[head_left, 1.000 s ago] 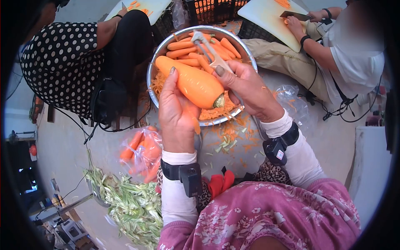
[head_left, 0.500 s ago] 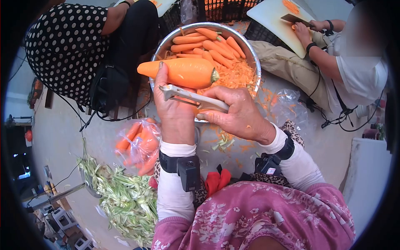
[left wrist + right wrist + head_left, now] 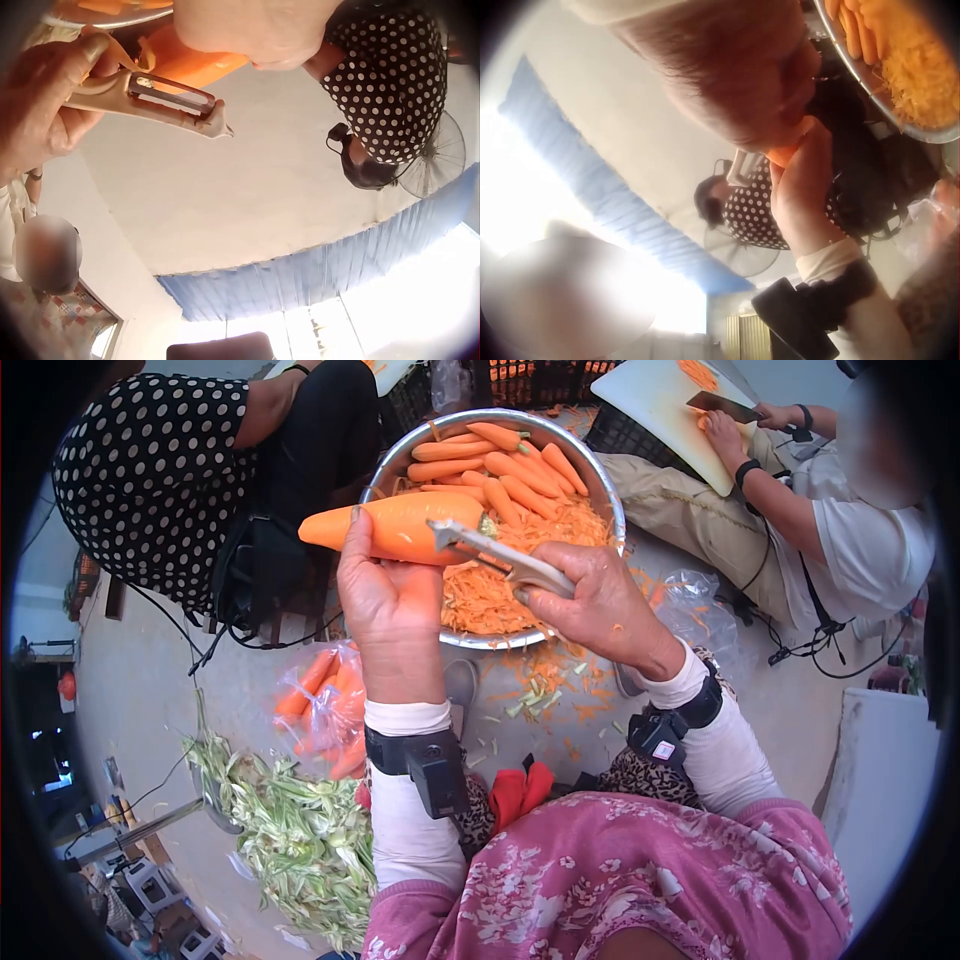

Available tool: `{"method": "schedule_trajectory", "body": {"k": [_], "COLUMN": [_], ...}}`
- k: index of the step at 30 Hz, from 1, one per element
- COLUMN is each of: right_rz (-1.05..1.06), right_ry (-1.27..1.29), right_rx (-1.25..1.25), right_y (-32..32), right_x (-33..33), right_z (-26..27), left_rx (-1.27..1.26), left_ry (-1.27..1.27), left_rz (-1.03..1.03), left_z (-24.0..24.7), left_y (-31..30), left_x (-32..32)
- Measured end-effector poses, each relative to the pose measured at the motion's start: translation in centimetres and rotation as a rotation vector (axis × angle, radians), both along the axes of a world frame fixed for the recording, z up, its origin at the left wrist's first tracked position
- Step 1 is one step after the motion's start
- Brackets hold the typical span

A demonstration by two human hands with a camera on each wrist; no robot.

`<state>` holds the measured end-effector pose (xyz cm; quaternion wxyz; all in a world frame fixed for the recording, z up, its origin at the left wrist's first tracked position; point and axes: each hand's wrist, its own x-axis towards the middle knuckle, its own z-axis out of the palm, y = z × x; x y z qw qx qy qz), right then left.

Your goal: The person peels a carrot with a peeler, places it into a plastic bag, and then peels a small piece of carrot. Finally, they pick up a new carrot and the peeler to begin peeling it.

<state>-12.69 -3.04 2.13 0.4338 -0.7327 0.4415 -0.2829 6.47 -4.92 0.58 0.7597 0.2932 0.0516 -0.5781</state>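
- My left grip (image 3: 395, 610) curls round the carrot (image 3: 400, 526), above the basin's (image 3: 497, 641) left edge.
- My right grip (image 3: 605, 600) clasps the peeler (image 3: 540, 573).
- Risk: loose left hold, carrot rolls, peeler skids and nicks me.

Wore a pink top (image 3: 640, 870) with lots of white flowers on it, and plain white sleeves (image 3: 410, 840) over the lower arms. Had a black strap (image 3: 387, 751) round each wrist with a chunky black box (image 3: 437, 775) on it, and a little white sticker (image 3: 663, 750) on the right box. Wore spotty leopard trousers (image 3: 668, 785) and grey shoes (image 3: 460, 682) too.
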Motion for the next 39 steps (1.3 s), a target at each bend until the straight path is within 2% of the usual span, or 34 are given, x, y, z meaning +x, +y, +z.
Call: {"method": "schedule_trajectory", "body": {"k": [4, 6, 11, 14, 16, 20, 22, 26, 28, 35, 39], "right_rz": [-0.09, -0.195, -0.261, -0.193, -0.162, -0.131, -0.068, -0.018, 0.041, 0.05, 0.067], "right_ry": [0.078, 0.128, 0.081, -0.075, -0.235, -0.336, -0.449, -0.552, -0.695, -0.998, -1.001], "right_rx": [0.02, -0.151, -0.197, -0.104, 0.172, 0.278, 0.422, 0.519, 0.618, 0.845, 0.846], "right_y": [-1.0, -1.4, -2.3, -2.0, -1.2, -0.8, -1.0, -1.2, -1.3, -0.9, -0.7], "right_x": [-1.5, -1.7, -1.7, -0.4, 0.8, 1.9, 1.9, 1.9, 2.0, 3.4, 3.7], "right_z": [-0.5, -0.9, -2.1, -1.3, -0.4, -0.5, -0.5, -1.8, -1.9, -4.0, -3.6], "left_rx": [0.058, 0.045, 0.064, 0.057, 0.042, 0.03, 0.033, 0.046, 0.048, 0.109, 0.08], "left_ry": [-0.01, -0.013, 0.004, -0.012, -0.004, 0.021, -0.007, -0.034, -0.036, -0.104, -0.092], "left_rz": [0.036, 0.009, 0.008, -0.066, -0.079, -0.158, -0.162, -0.155, -0.157, -0.186, -0.197], "left_z": [0.6, 0.9, 0.6, 0.2, 0.1, -0.2, -0.3, -0.2, 0.0, 1.3, -0.2], "left_y": [0.4, 0.9, 0.9, 1.2, 1.4, 1.6, 1.5, 1.3, 1.3, 1.4, 1.2], "left_x": [1.4, 1.8, 1.8, 1.2, 0.6, -0.8, -1.3, -1.8, -1.9, -1.5, -0.3]}}
